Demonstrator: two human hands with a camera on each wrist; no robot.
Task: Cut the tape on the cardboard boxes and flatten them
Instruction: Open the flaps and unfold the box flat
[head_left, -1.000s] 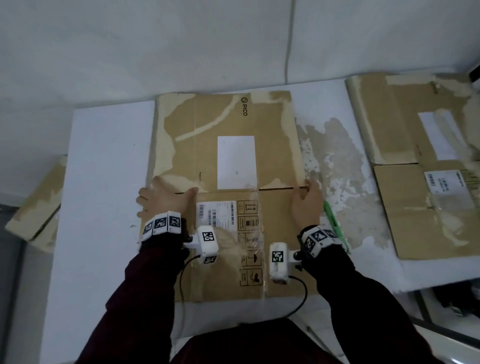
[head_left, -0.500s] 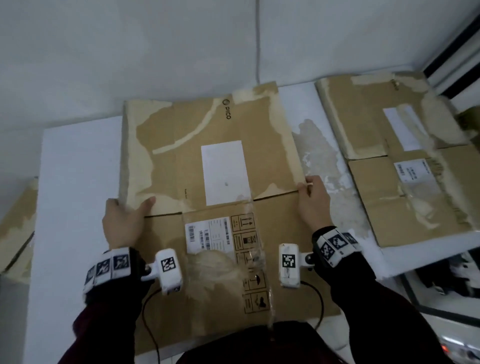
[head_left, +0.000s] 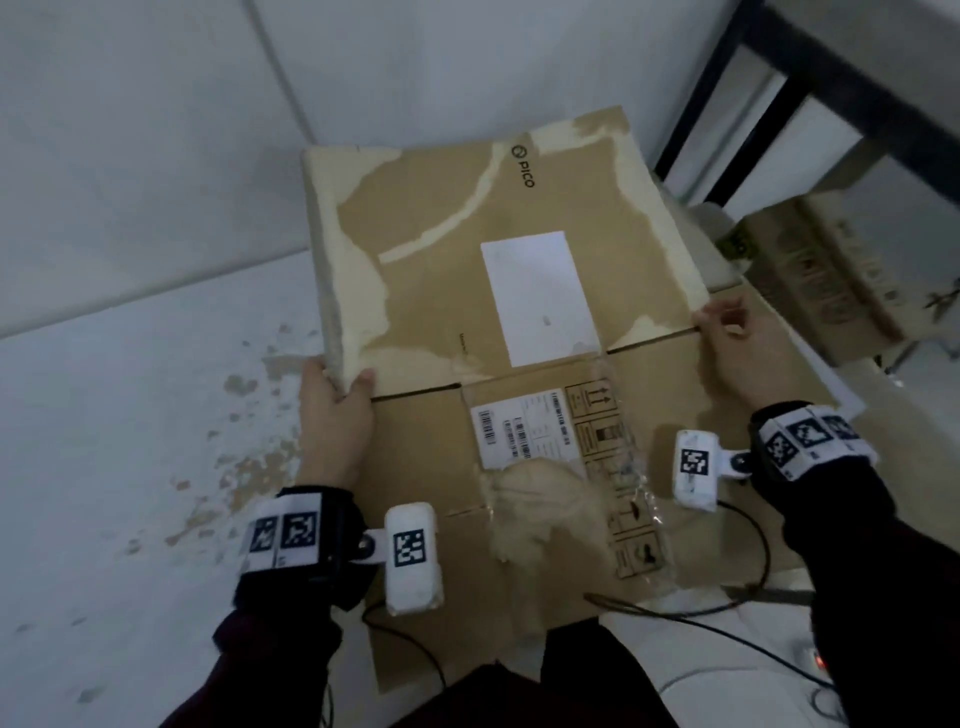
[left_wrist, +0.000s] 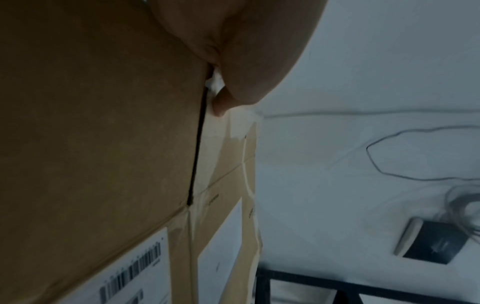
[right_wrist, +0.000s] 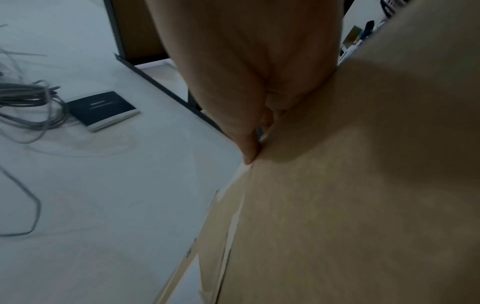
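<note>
Cardboard box (head_left: 498, 291) | left hand (head_left: 335, 415) fingers clamp left edge | right hand (head_left: 737, 353) fingers pinch right edge

White table (head_left: 130, 415) w/ a big patch of chipped, peeling paint on the left. Plain white wall (head_left: 156, 130) behind it w/ a thin seam running down. Black metal frame (head_left: 810, 67) top right. Dim, flat, bluish light overall. From the wrist cams: a tangle of grey cables (right_wrist: 28, 98) and a small black booklet (right_wrist: 102, 109) lying on a white surface.
</note>
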